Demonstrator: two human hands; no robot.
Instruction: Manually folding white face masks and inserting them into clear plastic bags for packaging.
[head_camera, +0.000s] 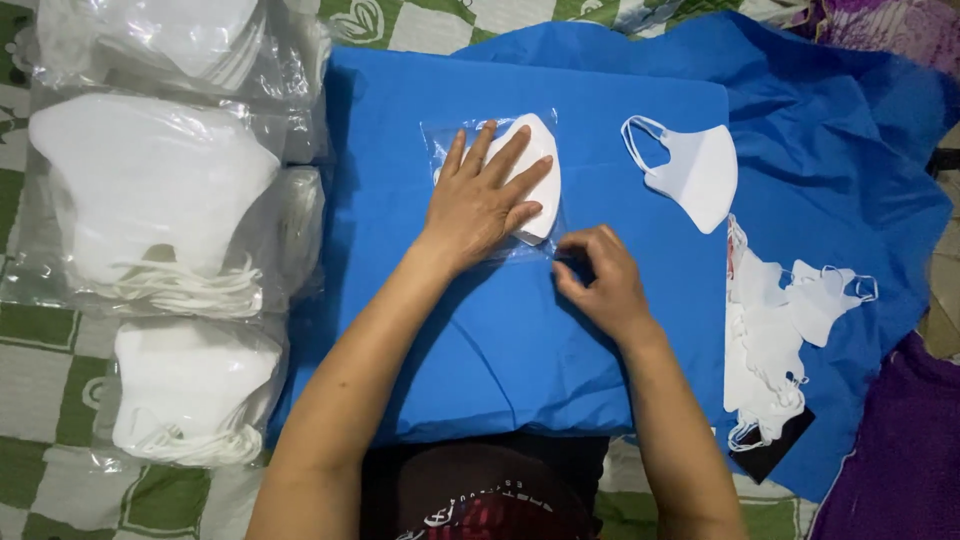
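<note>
so you've got a bright blue cloth (520, 340) with plain white masks on it, one mask (535, 175) in a see-through bag (470, 135), another loose white mask (695, 172), clear bags of white masks (150, 200), a green-and-white checked mat (40, 390), purple fabric (900, 460)

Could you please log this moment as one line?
left hand: flat on bagged mask | right hand: pinching bag edge | loose mask: right
</note>
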